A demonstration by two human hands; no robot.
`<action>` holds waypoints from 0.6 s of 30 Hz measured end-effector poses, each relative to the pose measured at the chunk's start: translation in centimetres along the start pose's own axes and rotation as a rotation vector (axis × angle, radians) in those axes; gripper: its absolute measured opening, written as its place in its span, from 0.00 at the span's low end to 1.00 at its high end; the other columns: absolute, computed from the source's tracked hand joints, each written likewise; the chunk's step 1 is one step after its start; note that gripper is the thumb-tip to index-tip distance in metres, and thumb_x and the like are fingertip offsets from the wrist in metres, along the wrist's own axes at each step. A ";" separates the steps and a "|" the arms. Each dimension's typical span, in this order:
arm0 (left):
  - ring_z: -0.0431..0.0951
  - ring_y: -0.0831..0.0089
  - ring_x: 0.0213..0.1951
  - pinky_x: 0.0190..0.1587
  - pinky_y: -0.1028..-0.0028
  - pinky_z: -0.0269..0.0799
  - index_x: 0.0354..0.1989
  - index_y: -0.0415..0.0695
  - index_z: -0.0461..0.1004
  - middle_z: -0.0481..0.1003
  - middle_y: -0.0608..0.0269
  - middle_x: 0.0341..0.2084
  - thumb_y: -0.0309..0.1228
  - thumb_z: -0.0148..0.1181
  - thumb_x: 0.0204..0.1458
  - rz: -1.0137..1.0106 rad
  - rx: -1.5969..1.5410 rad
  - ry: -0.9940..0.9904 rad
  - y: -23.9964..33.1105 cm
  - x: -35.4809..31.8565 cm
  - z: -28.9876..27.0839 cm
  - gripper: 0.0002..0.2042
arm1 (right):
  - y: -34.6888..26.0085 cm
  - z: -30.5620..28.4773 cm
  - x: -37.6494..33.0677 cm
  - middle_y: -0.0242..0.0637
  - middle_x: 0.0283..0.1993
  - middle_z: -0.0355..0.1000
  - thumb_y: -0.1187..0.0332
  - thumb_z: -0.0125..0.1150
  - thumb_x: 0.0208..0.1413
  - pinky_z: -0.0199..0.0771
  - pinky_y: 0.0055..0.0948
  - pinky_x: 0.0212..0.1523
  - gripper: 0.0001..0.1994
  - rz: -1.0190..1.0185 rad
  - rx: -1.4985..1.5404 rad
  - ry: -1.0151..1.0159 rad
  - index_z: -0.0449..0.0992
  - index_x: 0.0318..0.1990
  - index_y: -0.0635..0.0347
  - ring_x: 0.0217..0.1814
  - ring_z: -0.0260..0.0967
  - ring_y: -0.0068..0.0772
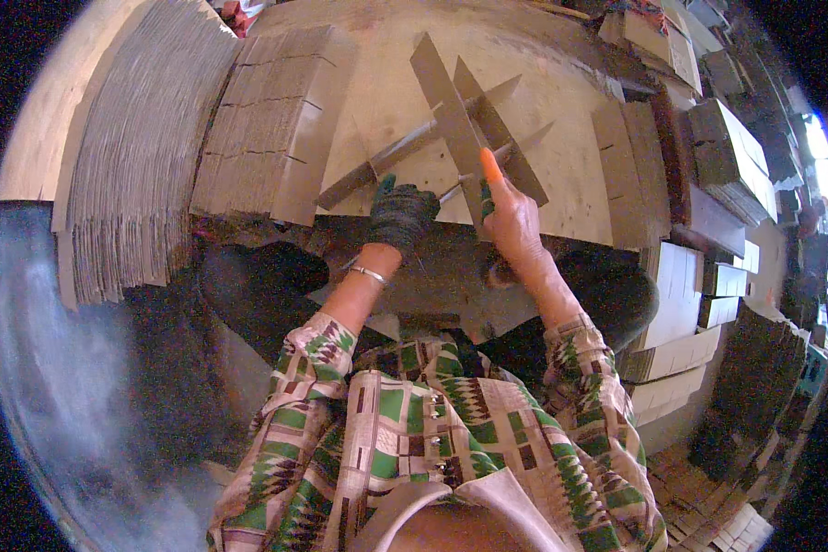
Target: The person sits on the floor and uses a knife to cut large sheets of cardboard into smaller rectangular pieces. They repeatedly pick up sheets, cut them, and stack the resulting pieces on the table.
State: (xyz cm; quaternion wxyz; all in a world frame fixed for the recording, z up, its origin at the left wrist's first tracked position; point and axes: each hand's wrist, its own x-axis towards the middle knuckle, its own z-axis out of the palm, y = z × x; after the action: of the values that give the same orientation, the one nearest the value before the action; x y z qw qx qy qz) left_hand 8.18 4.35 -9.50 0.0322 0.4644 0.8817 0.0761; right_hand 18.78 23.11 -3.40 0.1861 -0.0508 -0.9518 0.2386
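Note:
A lattice of slotted brown cardboard strips (460, 129) stands on the wooden table (386, 92), its pieces crossing each other. My left hand (400, 213), in a dark knit glove, grips the near end of one long strip at the table's front edge. My right hand (511, 216) is bare with an orange cover on one fingertip and holds the near edge of an upright cross strip. A thin bracelet sits on my left wrist.
A stack of slotted cardboard strips (271, 120) lies left of the lattice, and a large fanned pile of sheets (138, 156) beyond it. More strips (630, 166) lie on the right. Stacks of flat boxes (727, 156) fill the right side.

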 end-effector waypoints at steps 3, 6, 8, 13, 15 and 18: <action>0.80 0.60 0.43 0.61 0.53 0.62 0.36 0.54 0.80 0.80 0.58 0.32 0.36 0.53 0.53 -0.075 -0.031 -0.086 1.2 0.0 -1.2 0.09 | 0.1 -0.4 0.3 0.51 0.39 0.78 0.83 0.61 0.39 0.77 0.49 0.33 0.48 -0.019 0.001 0.021 0.54 0.73 0.49 0.35 0.77 0.55; 0.80 0.60 0.46 0.65 0.53 0.59 0.37 0.54 0.80 0.80 0.57 0.34 0.36 0.55 0.51 -0.110 -0.067 -0.096 1.4 0.1 -0.9 0.09 | 0.3 -0.7 0.1 0.51 0.38 0.78 0.83 0.61 0.39 0.77 0.49 0.32 0.48 -0.026 -0.035 -0.047 0.54 0.73 0.49 0.33 0.77 0.55; 0.80 0.60 0.46 0.65 0.53 0.59 0.37 0.54 0.80 0.80 0.57 0.34 0.35 0.55 0.51 -0.107 -0.080 -0.072 1.3 0.0 -0.1 0.09 | 0.3 -0.4 -0.2 0.51 0.38 0.78 0.84 0.59 0.39 0.77 0.48 0.33 0.48 0.032 -0.061 -0.117 0.55 0.73 0.47 0.35 0.76 0.56; 0.80 0.60 0.45 0.64 0.53 0.60 0.37 0.54 0.81 0.81 0.57 0.34 0.34 0.53 0.53 -0.140 -0.082 -0.042 1.5 -0.1 -0.1 0.09 | 0.0 1.6 -0.1 0.50 0.39 0.77 0.86 0.58 0.38 0.76 0.49 0.36 0.48 0.091 -0.026 -0.103 0.56 0.73 0.43 0.37 0.76 0.57; 0.80 0.60 0.44 0.63 0.54 0.61 0.36 0.53 0.81 0.81 0.57 0.33 0.34 0.53 0.53 -0.163 -0.066 -0.069 1.8 0.1 0.2 0.09 | -0.3 2.5 -0.5 0.50 0.40 0.77 0.86 0.58 0.38 0.75 0.50 0.35 0.48 0.131 -0.070 -0.088 0.56 0.73 0.43 0.37 0.75 0.58; 0.80 0.60 0.44 0.62 0.54 0.62 0.35 0.53 0.81 0.81 0.57 0.32 0.34 0.53 0.52 -0.155 -0.081 -0.036 1.4 -0.2 0.5 0.09 | -0.8 2.5 -1.5 0.51 0.40 0.76 0.86 0.57 0.39 0.75 0.50 0.35 0.48 0.143 -0.075 -0.107 0.55 0.73 0.44 0.37 0.75 0.59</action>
State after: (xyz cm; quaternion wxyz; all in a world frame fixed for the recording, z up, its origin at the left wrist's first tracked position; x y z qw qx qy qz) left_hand 9.54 5.03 -9.81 0.0726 0.3944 0.9105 0.1006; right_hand 19.17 21.05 -5.58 0.1154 -0.1127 -0.9626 0.2179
